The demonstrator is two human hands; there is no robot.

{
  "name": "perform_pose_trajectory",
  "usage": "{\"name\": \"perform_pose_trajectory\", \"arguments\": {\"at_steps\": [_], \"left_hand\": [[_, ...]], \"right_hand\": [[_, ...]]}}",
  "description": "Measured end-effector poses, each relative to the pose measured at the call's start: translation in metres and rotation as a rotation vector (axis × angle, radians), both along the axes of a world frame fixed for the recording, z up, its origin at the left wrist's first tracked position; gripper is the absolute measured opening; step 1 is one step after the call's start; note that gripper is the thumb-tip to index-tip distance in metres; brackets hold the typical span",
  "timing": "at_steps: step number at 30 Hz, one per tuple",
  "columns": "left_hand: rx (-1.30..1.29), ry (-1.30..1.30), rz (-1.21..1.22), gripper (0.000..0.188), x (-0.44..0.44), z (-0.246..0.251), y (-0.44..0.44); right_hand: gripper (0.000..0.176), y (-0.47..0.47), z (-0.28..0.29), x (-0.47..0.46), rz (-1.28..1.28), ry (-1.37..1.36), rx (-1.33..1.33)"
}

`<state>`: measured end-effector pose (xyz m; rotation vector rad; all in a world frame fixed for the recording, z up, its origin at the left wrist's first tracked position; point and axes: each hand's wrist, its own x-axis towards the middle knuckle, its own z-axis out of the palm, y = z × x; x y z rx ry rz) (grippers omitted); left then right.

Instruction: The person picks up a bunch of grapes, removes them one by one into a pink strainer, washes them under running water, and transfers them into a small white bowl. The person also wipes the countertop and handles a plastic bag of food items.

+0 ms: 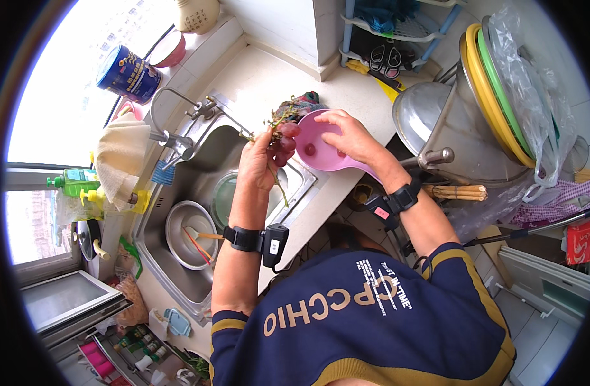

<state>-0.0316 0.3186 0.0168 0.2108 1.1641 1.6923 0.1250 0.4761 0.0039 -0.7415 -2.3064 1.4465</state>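
My left hand (pixel 257 163) grips a bunch of red grapes (pixel 284 144) by its stems near the sink's right rim. Bare green stalks (pixel 286 113) stick out at the top, and one long stem hangs below the hand. Beside the bunch, a pink plastic dipper (pixel 319 161) rests on the counter with a few loose grapes (pixel 310 149) inside. Over the dipper's bowl is my right hand (pixel 353 135), its fingers apart and no grape visible between them. The right wrist hides part of the dipper's handle.
The steel sink (pixel 152 236) holds a metal bowl (pixel 189 212) with utensils and a greenish round vessel (pixel 222 193). A faucet (pixel 179 144) reaches over it. A cloth (pixel 307 101) lies behind the dipper. A large metal pot (pixel 420 113) stands at right.
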Motion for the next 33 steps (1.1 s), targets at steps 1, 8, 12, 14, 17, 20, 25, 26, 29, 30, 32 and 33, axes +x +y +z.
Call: {"name": "perform_pose_trajectory", "arguments": {"at_steps": [1, 8, 12, 14, 17, 20, 25, 26, 29, 30, 32, 33], "left_hand": [[-0.03, 0.01, 0.036, 0.029, 0.006, 0.0, 0.002], [-0.112, 0.046, 0.071, 0.018, 0.035, 0.002, 0.018], [-0.106, 0.025, -0.001, 0.02, 0.032, -0.002, 0.014], [-0.106, -0.009, -0.051, 0.023, 0.03, -0.007, 0.012], [-0.075, -0.121, -0.095, 0.024, 0.026, -0.015, 0.007], [-0.071, -0.119, -0.001, 0.026, 0.018, -0.02, -0.001], [-0.073, -0.125, -0.013, 0.032, 0.005, -0.016, -0.006], [-0.047, -0.121, -0.073, 0.033, 0.004, -0.015, -0.005], [-0.081, -0.172, 0.106, 0.024, 0.017, -0.013, 0.002], [-0.106, -0.176, 0.112, 0.023, 0.02, -0.012, 0.002], [-0.123, -0.171, 0.107, 0.022, 0.023, -0.012, 0.004], [-0.114, -0.176, 0.111, 0.021, 0.023, -0.012, 0.003]], "right_hand": [[0.032, -0.004, 0.005, 0.0, 0.016, 0.087, -0.091], [0.029, -0.025, 0.015, -0.017, -0.086, 0.211, 0.111], [0.022, -0.018, -0.001, -0.016, -0.077, 0.267, -0.222], [0.022, -0.017, -0.007, -0.014, -0.019, 0.314, -0.204], [0.021, -0.016, -0.006, -0.009, 0.002, 0.283, -0.1], [0.02, -0.008, -0.002, 0.002, -0.098, 0.153, -0.173], [0.024, -0.001, -0.003, 0.008, 0.052, -0.118, 0.178], [0.027, -0.004, -0.004, 0.006, 0.061, -0.148, 0.276], [0.031, -0.012, -0.006, -0.005, 0.067, 0.17, -0.211], [0.03, -0.015, -0.005, -0.011, 0.073, 0.201, -0.473], [0.027, -0.018, -0.002, -0.016, 0.088, 0.219, -0.762], [0.026, -0.018, 0.0, -0.016, 0.098, 0.225, -0.908]]}}
